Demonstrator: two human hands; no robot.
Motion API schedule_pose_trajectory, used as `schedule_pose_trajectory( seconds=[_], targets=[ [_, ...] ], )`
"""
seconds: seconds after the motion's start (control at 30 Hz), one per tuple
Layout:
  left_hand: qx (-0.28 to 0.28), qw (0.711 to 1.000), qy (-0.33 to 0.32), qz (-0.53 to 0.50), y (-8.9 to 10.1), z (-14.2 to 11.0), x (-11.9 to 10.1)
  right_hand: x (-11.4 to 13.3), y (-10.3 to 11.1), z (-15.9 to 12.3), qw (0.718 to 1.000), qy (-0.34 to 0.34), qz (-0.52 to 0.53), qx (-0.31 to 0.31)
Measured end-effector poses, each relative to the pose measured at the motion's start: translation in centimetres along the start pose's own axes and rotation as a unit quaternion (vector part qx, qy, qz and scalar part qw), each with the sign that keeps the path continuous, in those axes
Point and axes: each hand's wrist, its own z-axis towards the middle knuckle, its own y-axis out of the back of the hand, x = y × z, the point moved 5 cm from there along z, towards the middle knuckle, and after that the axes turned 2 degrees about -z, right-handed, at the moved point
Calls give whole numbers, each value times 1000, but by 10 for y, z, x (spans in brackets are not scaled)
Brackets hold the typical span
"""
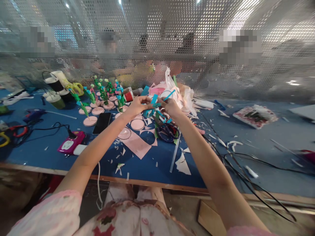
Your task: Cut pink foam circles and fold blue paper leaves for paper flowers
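Over the middle of the table, my left hand (140, 105) pinches a bright blue paper strip (154, 99). My right hand (169, 106) is close beside it, its fingers closed around another blue strip (169, 95) that sticks up past the knuckles. More curled blue pieces (149, 113) hang or lie just under both hands; whether they are joined to the held strips I cannot tell. Dark-handled scissors (168, 133) lie below my right hand. Pink paper with round cut-outs (136, 144) and a pink disc (137, 124) lie nearer to me.
Several green-stemmed paper flowers (105, 95) stand on pink round bases to the left. A black phone (101, 123), a magenta power socket (72, 143) and a glue gun (35, 115) lie further left. Crumpled white plastic (183, 96) sits behind my hands. Black cables (242, 173) cross the right side.
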Motion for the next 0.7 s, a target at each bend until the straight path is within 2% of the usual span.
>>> schedule_pose_trajectory(
  seconds=[0.13,0.23,0.47,0.53,0.63,0.7],
  targets=[
    [42,997,44,-55,-4,-4,3,-2,-5,-2,1000,-15,24,-9],
    [74,994,28,-80,-6,-6,-1,-5,-4,-2,997,-42,66,-6],
    [46,999,-15,16,-2,-1,-3,-6,-16,-9,984,-91,121,91],
    [52,997,-17,47,-2,-1,-2,-6,-17,-10,984,-87,126,87],
    [60,996,-14,69,-3,-2,-2,-5,-13,-7,989,-62,130,44],
    [56,995,-13,80,-4,-3,-4,-3,-12,-6,988,-51,138,49]
  ],
)
